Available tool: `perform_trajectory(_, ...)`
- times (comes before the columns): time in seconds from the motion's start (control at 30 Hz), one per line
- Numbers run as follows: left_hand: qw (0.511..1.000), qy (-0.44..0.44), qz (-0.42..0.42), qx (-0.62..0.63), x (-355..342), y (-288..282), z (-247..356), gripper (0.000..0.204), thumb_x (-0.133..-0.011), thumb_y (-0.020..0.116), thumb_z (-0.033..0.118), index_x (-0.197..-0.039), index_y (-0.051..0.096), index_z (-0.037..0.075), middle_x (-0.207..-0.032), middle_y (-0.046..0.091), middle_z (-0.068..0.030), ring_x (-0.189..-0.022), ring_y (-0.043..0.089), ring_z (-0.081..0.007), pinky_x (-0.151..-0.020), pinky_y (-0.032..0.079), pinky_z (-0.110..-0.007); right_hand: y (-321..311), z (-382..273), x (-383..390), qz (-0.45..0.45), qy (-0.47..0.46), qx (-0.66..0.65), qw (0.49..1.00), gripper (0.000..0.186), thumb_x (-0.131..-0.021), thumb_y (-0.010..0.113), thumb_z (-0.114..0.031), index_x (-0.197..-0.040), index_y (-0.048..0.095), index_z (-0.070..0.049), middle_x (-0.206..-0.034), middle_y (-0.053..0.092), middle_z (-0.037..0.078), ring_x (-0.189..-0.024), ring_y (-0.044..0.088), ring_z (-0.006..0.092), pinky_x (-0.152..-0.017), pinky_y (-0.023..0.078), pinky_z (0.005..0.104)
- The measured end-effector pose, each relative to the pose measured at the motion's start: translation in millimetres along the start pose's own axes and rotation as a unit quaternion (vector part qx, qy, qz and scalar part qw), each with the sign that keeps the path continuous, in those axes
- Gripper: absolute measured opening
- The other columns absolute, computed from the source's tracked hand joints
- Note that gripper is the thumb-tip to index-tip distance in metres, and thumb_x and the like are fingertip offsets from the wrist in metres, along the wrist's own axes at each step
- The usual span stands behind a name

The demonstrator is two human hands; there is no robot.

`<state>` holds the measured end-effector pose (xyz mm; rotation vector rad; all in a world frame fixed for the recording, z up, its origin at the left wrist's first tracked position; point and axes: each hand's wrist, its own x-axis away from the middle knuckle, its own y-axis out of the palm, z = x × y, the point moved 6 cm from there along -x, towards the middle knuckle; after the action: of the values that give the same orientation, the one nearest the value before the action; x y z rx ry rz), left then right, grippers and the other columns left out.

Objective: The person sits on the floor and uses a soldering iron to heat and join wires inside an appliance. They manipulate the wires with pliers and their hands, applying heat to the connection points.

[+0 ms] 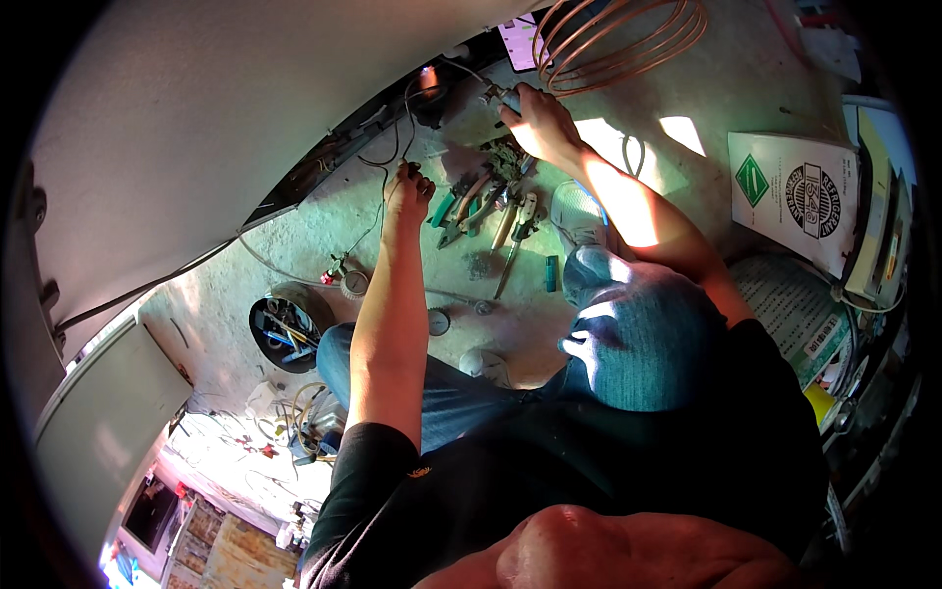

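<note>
My right hand (538, 120) is wrapped round the grey handle of a torch (488, 89), whose thin bent neck reaches left towards an orange glow (429, 80) under the edge of a large pale appliance (196, 108). My left hand (408, 192) is closed lower down, with its fingers pinched at a thin dark line (408, 128) that curves up towards the glow. I cannot tell whether this line is wire or tube. On the floor between my arms lie pliers (471, 204), a screwdriver (508, 257) and other hand tools.
A copper tubing coil (628, 49) lies at the far side. A white carton (793, 196) stands right. At left are a round tub of tools (289, 329), a small gauge (353, 283) with a hose, and a pale panel (113, 422). My knee (638, 344) is bent close by.
</note>
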<state>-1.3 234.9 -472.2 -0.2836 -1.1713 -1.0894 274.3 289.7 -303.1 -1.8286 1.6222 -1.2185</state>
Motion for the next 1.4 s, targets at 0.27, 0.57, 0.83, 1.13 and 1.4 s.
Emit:
perform_trajectory(0.27, 1.0, 0.004, -0.01, 0.002, -2.2, 1.8, -3.2, 0.028, -0.102, 0.055, 0.035, -0.088, 0.054, 0.011, -0.063, 0.038, 0.0021, -0.061, 0.037, -0.015, -0.067, 0.039, -0.034, -1.3, 1.1, 0.1, 0.009, -0.002, 0.001, 1.0, 0.04, -0.092, 0.06, -0.031, -0.105, 0.055, 0.006, -0.093, 0.067, 0.03, -0.093, 0.065, 0.0454, -0.082, 0.052, 0.0513)
perform_trajectory(0.57, 0.999, 0.006, -0.026, -0.017, -1.7, 0.9, 0.3, 0.031, -0.102, 0.053, 0.038, -0.083, 0.051, 0.013, -0.061, 0.035, 0.0039, -0.055, 0.033, -0.013, -0.056, 0.032, -0.029, 3.2, 3.8, -1.8, 0.009, -0.01, 0.001, 1.0, 0.041, -0.093, 0.06, -0.032, -0.106, 0.054, 0.006, -0.09, 0.066, 0.029, -0.089, 0.065, 0.0445, -0.079, 0.05, 0.0497)
perform_trajectory(0.83, 0.994, 0.026, 0.021, -0.108, -2.8, 0.9, 0.4, 0.043, -0.103, 0.049, 0.044, -0.069, 0.039, 0.019, -0.056, 0.027, 0.0043, -0.049, 0.03, -0.0121, -0.044, 0.024, -0.028, -1.6, 0.9, 0.5, 0.019, -0.019, -0.005, 1.0, 0.039, -0.092, 0.061, -0.031, -0.103, 0.054, 0.005, -0.092, 0.067, 0.028, -0.091, 0.066, 0.0448, -0.08, 0.052, 0.0509)
perform_trajectory(1.13, 0.983, 0.044, 0.114, -0.134, 1.3, 5.5, 1.8, 0.051, -0.1, 0.053, 0.046, -0.061, 0.031, 0.021, -0.053, 0.03, 0.0036, -0.045, 0.032, -0.0128, -0.042, 0.025, -0.028, -0.7, 1.3, -0.7, 0.014, -0.012, 0.004, 1.0, 0.039, -0.092, 0.061, -0.033, -0.104, 0.054, 0.004, -0.092, 0.067, 0.028, -0.091, 0.066, 0.0441, -0.079, 0.053, 0.0507)
perform_trajectory(1.4, 0.972, 0.098, 0.123, -0.176, -2.6, 2.9, 2.6, 0.052, -0.101, 0.05, 0.046, -0.06, 0.033, 0.02, -0.051, 0.032, 0.0031, -0.04, 0.03, -0.0124, -0.039, 0.023, -0.03, -0.9, 1.8, 0.1, 0.022, -0.019, 0.004, 1.0, 0.038, -0.092, 0.06, -0.033, -0.103, 0.054, 0.003, -0.091, 0.067, 0.027, -0.089, 0.066, 0.0434, -0.079, 0.053, 0.0504)
